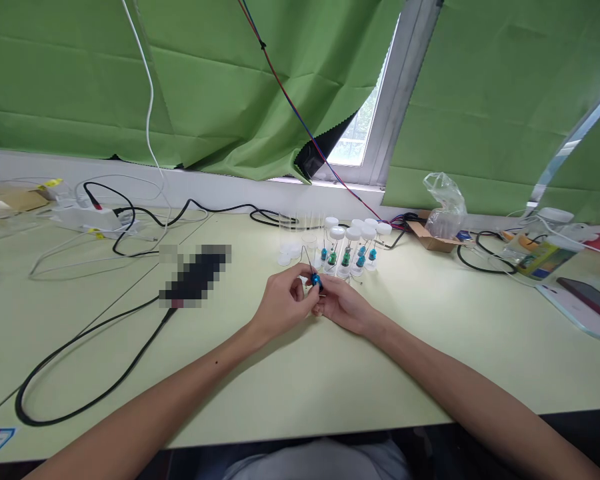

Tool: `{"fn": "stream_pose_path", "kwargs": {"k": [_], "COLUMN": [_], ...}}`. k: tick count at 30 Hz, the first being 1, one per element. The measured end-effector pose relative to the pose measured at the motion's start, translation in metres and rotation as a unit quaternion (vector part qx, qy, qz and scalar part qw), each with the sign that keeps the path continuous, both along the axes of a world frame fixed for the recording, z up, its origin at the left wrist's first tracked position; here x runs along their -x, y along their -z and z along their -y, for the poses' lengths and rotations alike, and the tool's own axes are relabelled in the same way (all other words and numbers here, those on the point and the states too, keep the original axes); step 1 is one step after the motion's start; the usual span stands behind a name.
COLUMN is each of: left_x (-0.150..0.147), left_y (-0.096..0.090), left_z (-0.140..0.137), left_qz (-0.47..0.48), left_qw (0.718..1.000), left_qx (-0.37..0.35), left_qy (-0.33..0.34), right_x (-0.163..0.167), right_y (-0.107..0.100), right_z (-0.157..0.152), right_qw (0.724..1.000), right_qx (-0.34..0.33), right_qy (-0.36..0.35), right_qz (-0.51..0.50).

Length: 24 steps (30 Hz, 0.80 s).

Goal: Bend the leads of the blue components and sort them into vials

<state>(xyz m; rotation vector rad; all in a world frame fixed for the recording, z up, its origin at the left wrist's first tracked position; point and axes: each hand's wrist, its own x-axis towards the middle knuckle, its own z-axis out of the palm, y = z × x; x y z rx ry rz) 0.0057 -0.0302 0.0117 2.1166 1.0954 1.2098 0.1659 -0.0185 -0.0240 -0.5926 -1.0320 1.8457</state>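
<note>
Over the table, in front of the tubes, my two hands meet around a small shiny blue piece (317, 279) with a thin dark bent wire (307, 257) rising from it. My left hand (283, 298) is closed, with thumb and fingertips pinching the piece from the left. From the other side, my right hand (344, 305) grips it with curled fingers, which are partly hidden. Just beyond stand several clear tubes with white caps (353, 233), holding green and blue pieces with wires. Behind my left hand are clear open tubes (309, 240) and loose white caps (289, 253).
A blurred-out black device (195, 277) with a looping black cable (70, 420) lies at left. A white power strip (87, 217) sits farther back. At right are a cardboard box (433, 239) with a plastic bag, a labelled container (550, 257) and a phone (590, 300).
</note>
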Motion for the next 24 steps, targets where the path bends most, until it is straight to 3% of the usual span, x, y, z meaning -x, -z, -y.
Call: {"fn": "stream_pose_path", "kwargs": {"k": [24], "left_x": [0.0006], "left_y": [0.0005], "left_z": [0.0013], "left_qz": [0.003], "left_qw": [1.0], "left_qx": [0.001], "left_qy": [0.006], "right_x": [-0.0012], "right_y": [0.0016], "right_z": [-0.0006], "right_qw": [1.0], "right_qx": [-0.012], "right_qy": [-0.008], "right_qz": [-0.002]}}
